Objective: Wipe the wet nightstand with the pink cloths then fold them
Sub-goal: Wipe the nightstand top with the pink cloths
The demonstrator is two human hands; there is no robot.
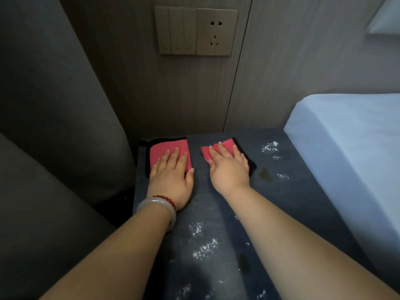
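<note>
Two pink cloths with black edging lie folded at the back of the dark nightstand top [303, 191]. My left hand [171, 178] presses flat on the left pink cloth [160, 151], fingers straight and spread. My right hand [229, 167] presses flat on the right pink cloth [226, 145], which sits slightly turned and is mostly hidden under my fingers. Glinting water drops [204, 247] speckle the near part of the top, and more drops [269, 147] lie at the back right.
A bed with a white sheet [350, 152] borders the nightstand on the right. A grey upholstered chair [54, 126] stands close on the left. Behind, the wall panel carries a switch and socket plate [195, 31]. A dull smudge [265, 175] marks the top beside my right hand.
</note>
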